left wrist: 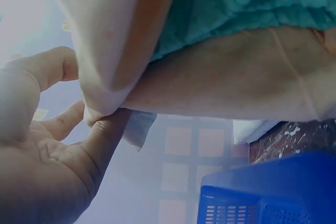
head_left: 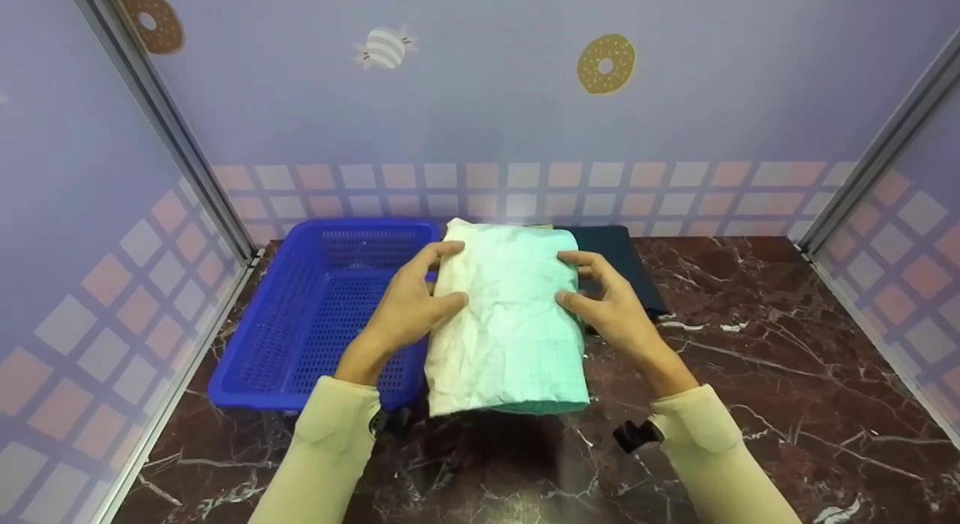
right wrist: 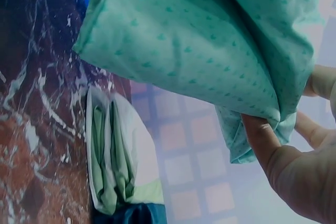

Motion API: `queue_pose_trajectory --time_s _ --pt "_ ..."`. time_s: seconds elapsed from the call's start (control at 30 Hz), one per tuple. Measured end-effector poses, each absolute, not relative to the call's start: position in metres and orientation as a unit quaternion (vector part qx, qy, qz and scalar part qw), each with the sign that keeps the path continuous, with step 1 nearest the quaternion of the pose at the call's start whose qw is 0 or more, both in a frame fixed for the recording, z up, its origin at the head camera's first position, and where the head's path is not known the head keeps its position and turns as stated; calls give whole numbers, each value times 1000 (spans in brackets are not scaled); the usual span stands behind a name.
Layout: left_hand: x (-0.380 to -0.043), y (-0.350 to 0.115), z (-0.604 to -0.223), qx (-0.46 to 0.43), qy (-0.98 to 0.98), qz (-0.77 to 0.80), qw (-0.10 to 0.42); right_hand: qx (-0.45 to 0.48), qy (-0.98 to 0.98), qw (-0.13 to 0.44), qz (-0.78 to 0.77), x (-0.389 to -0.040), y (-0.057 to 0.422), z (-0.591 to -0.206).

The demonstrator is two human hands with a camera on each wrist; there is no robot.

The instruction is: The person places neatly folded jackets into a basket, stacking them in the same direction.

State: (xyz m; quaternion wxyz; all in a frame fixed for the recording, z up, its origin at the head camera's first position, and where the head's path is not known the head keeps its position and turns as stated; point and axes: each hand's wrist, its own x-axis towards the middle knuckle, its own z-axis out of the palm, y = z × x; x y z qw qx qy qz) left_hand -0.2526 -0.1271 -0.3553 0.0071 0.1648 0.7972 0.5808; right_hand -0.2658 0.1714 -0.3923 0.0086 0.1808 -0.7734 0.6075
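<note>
A folded cloth (head_left: 510, 321), cream on its left part and mint green on its right, is held up between both hands, over the table beside the basket. My left hand (head_left: 401, 306) pinches its left edge, thumb on the near face. On the opposite edge my right hand (head_left: 611, 306) pinches it in the same way. Small darker green marks dot the cloth (right wrist: 173, 51) in the right wrist view, where its layers hang loosely folded. The left wrist view shows its pale side (left wrist: 226, 77) and a teal inner layer (left wrist: 252, 3).
A blue perforated basket (head_left: 259, 314) stands left of the cloth on the dark red marbled table (head_left: 750, 374). Behind the cloth lies a dark folded cloth (head_left: 611, 254); white and green folded fabric (right wrist: 118, 150) is there too. Patterned walls (head_left: 480, 96) enclose the back and sides.
</note>
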Motion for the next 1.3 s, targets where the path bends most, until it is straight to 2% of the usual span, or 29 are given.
queue_pose_trajectory --time_s 0.37,0.87,1.3 --pt "-267 -152 -345 134 782 609 15 174 -756 -6 631 -276 147 -377" --pt "-275 -168 -312 122 803 584 -6 168 -726 -30 666 -286 128 -355" --pt "-277 -201 -297 82 841 533 -27 171 -699 -65 691 -298 89 -355"
